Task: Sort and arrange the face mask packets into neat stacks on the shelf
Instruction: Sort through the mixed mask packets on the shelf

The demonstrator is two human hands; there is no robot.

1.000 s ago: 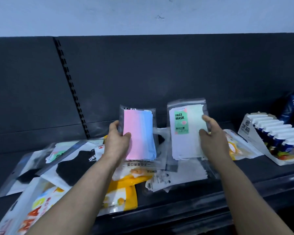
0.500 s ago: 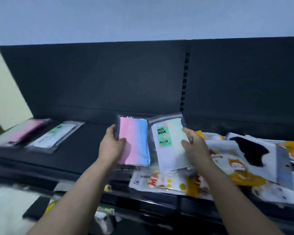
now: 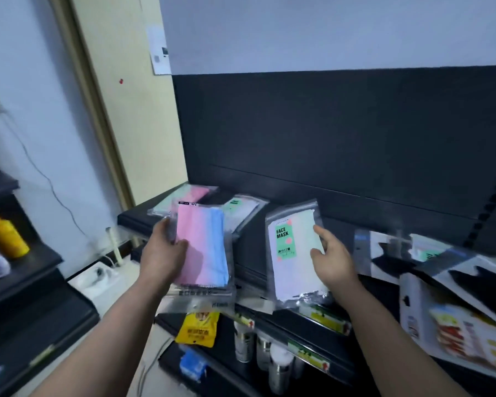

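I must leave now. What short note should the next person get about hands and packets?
Left hand grips the pink-blue packet; right hand grips the FACE MASK packet, both held up by the shelf.
Done: far pink packet and far green packet lie at the shelf's left end.
Left: lay each held packet on its match, then sort the mixed pile on the right.

Yellow bottle (image 3: 5, 239) far left; yellow pouch (image 3: 198, 329), silver cans (image 3: 278, 368) low centre
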